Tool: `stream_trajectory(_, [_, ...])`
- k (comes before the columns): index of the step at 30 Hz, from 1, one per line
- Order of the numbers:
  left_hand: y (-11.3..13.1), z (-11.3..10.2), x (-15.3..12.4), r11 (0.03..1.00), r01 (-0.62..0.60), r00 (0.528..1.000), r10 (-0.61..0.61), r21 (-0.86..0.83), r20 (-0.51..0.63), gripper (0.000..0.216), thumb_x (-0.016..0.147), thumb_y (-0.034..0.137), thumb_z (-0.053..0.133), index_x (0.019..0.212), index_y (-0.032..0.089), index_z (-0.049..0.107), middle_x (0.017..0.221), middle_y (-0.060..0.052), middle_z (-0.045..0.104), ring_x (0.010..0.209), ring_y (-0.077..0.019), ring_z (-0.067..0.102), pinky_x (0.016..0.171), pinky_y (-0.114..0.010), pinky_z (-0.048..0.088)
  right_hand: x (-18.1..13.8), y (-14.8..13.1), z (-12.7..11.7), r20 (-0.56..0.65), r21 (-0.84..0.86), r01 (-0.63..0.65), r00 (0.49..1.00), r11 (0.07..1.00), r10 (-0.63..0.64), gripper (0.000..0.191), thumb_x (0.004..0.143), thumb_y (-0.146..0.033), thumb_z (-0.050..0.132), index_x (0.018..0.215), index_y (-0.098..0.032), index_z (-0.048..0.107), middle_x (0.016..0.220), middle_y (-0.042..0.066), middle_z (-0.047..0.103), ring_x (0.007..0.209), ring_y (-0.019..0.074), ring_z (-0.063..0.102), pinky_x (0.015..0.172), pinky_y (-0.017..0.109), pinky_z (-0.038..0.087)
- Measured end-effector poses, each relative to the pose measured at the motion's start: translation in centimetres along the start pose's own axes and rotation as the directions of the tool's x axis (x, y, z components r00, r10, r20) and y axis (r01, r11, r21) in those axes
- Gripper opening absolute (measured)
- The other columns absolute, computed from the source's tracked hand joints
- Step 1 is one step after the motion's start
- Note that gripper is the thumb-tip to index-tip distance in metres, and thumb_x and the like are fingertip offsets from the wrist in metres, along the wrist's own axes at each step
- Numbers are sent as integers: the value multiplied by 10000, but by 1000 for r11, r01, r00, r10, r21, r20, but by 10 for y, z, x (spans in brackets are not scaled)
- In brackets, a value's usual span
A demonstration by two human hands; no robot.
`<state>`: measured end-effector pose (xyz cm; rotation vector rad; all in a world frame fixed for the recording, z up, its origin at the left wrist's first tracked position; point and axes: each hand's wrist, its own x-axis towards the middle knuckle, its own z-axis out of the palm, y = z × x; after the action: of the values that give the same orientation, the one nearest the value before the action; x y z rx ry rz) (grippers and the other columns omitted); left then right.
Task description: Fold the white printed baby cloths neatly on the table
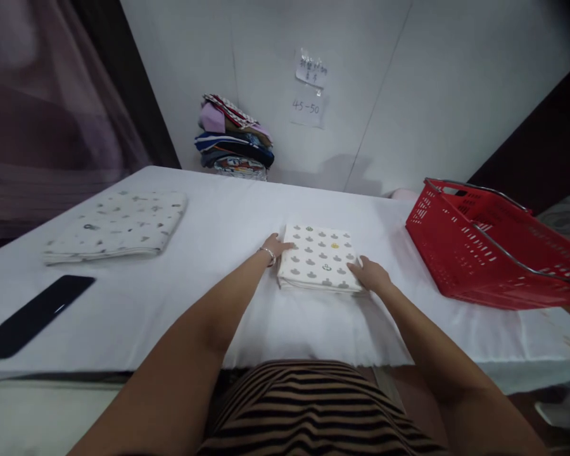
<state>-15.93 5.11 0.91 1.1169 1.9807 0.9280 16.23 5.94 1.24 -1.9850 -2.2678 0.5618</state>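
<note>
While both hands rest at its sides, the folded cloth (317, 258) with grey motifs lies flat on the white table covering (228, 221), to the left of the red basket (456, 259) and well apart from it. A few motifs on the cloth are yellow or green, and its layered edge faces the person.

The left hand (276, 246) is at the cloth's edge farther from the basket; one digit reaches over that edge onto the top, while another points away from the person, spread from the first. A bracelet (268, 256) circles this wrist. The right hand (373, 274), between the cloth and the basket, lays one digit on the near corner closest to the basket, with another extended just beside the edge. The cloth thus sits between the two sets of fingers, its middle uncovered. On each hand the visible digits are apart; whether others are clamped beneath the cloth, I cannot tell.

Farthest left of the basket lie a second folded cloth (118, 223) and, nearer the person, a dark flat slab (35, 316). Beyond the basket and to its left, a fabric stack (237, 142) stands by the wall (285, 31).
</note>
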Motion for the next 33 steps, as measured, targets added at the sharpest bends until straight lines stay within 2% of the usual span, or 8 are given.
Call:
stream_trajectory(3, [-8,-4,-15,1000,-6,1000,6,-4,2,719,610,439,720,1225,166,470,1204,-125,572,1033,-235,572,814,-286,444,-7,-9,-1,-146,-81,164,974,983,-174,545,841,-514,427,1225,-135,500,1192,168,555,1111,287,503,918,395,396])
stream_trajectory(5, [-16,-8,-33,999,-35,997,35,-4,-64,525,680,458,648,1115,181,546,1157,-92,598,1003,-209,577,801,-270,432,-12,-22,-1,-207,-61,356,909,933,-361,486,851,-445,435,1234,-154,498,1262,134,513,1173,257,454,969,375,368])
stream_trajectory(8, [-34,-14,-66,994,-111,984,107,-17,-143,295,739,457,562,828,182,617,855,-37,660,794,-170,596,698,-261,430,-19,-51,4,-194,51,576,807,816,-557,411,862,-399,419,1193,-193,549,1262,80,527,1190,219,444,1013,362,340])
stream_trajectory(10, [-47,-15,-89,983,-181,974,173,-39,-147,280,741,463,550,731,188,604,730,-6,630,690,-145,567,645,-253,420,-21,-73,10,-146,121,626,779,770,-610,382,869,-364,399,1181,-225,568,1270,49,527,1199,208,439,1028,363,324])
stream_trajectory(15, [-61,-5,-120,965,-263,955,262,15,-136,241,689,422,633,773,198,601,798,6,584,664,-118,519,648,-250,416,-3,-121,24,-69,203,595,801,778,-594,401,850,-261,393,1222,-244,542,1283,20,522,1191,205,448,1024,364,326])
stream_trajectory(23, [-55,1,-119,957,-289,950,287,6,-120,175,688,330,641,688,185,544,745,27,494,646,-99,474,628,-233,376,70,-170,30,-149,40,613,785,789,-602,428,862,-152,311,1250,-178,492,1318,50,483,1238,166,385,1060,312,255])
stream_trajectory(28, [-56,4,-117,965,-260,963,256,-43,-80,227,688,362,640,626,181,518,709,33,450,635,-100,455,622,-239,363,96,-188,45,-81,-103,561,818,821,-570,381,916,-243,301,1258,-178,455,1336,72,460,1270,198,337,1041,345,256])
stream_trajectory(33, [-57,5,-118,959,-281,958,279,-22,-60,282,723,366,605,553,178,482,692,28,433,625,-97,450,618,-243,356,100,-194,63,-56,-137,517,848,845,-527,384,941,-348,256,1233,-194,452,1333,86,461,1274,235,319,1045,438,196])
